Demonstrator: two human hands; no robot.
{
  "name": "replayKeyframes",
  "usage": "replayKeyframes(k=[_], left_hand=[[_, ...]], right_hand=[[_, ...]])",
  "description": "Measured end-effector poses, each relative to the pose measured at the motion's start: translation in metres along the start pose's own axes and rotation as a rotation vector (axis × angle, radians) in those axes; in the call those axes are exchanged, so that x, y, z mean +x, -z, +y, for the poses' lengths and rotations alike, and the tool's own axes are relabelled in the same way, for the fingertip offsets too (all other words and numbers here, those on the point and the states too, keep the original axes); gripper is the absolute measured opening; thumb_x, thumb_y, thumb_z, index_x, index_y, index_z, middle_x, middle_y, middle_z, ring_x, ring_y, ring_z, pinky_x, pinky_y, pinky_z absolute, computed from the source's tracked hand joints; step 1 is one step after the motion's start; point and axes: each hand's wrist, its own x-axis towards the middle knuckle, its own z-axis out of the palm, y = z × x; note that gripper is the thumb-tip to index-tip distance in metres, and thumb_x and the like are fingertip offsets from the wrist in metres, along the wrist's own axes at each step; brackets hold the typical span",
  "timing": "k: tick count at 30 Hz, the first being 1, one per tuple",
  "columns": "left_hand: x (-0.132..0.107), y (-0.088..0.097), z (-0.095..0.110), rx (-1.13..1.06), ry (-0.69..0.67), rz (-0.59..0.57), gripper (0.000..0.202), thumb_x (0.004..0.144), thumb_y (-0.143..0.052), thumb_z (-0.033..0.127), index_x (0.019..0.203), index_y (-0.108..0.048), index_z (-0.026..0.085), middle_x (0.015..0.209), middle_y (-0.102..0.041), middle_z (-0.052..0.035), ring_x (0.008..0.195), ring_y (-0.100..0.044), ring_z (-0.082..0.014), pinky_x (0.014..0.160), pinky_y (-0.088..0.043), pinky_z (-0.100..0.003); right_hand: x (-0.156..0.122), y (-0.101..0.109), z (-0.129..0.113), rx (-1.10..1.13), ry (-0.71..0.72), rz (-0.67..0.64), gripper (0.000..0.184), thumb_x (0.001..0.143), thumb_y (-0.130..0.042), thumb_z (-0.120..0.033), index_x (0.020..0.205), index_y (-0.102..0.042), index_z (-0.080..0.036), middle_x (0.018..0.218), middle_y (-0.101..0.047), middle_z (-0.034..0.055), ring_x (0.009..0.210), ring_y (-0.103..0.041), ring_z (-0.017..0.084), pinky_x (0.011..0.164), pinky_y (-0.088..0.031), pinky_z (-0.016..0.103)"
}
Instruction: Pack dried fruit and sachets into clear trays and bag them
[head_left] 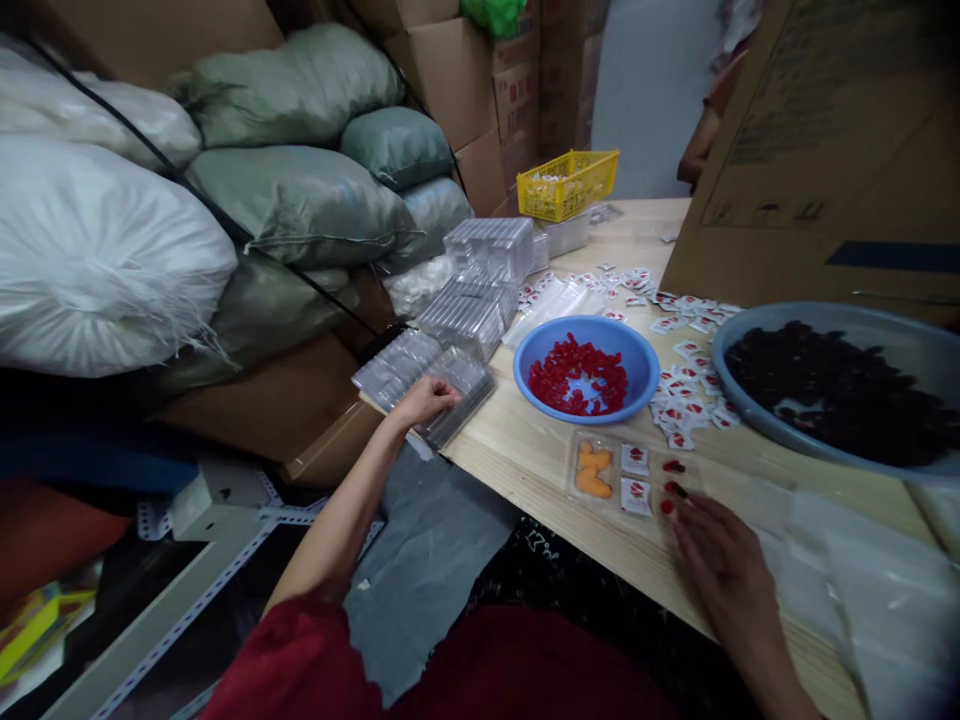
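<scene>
My left hand (429, 400) reaches out to a stack of clear plastic trays (450, 385) at the table's left corner, its fingers curled over the top tray. My right hand (716, 560) rests on the wooden table (525, 455), its fingertips at the right end of a clear compartment tray (630, 478). That tray holds orange pieces (592, 470) on the left, two small white-and-red packets (635, 478) in the middle, and red pieces (673, 478) on the right. A blue bowl (585, 340) of red pieces stands just behind it.
A large grey basin (900, 340) of dark pieces sits at the right, with small packets (682, 395) scattered beside it. More clear tray stacks (487, 250) and a yellow basket (568, 182) stand farther back. Clear bags (862, 570) lie near right. Sacks (300, 200) and cardboard boxes (825, 150) surround the table. Another person's arm (701, 140) shows behind.
</scene>
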Motion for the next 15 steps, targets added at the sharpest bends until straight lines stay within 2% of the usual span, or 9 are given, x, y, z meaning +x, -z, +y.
replayKeyframes(k=[7,15], left_hand=[[-0.0003,-0.0078,0.0007,-0.041,0.018,0.028,0.031,0.070,-0.059,0.043,0.071,-0.069,0.014,0.057,-0.059,0.0012,0.055,-0.048,-0.0112,0.055,-0.037,-0.022],[-0.0065,-0.0092,0.0037,-0.052,0.011,0.061,0.032,0.071,-0.057,0.045,0.067,-0.066,0.014,0.056,-0.056,0.0022,0.054,-0.045,-0.0101,0.055,-0.035,-0.022]], right_hand=[[-0.0010,-0.0012,-0.0014,0.013,-0.039,-0.076,0.036,0.093,-0.054,-0.046,0.111,-0.070,-0.020,0.122,-0.066,0.0125,0.123,-0.054,0.032,0.106,-0.043,0.057],[-0.0049,0.0074,-0.0042,0.023,-0.029,-0.046,0.035,0.092,-0.055,-0.047,0.108,-0.071,-0.020,0.120,-0.066,0.0131,0.120,-0.057,0.032,0.105,-0.044,0.055]])
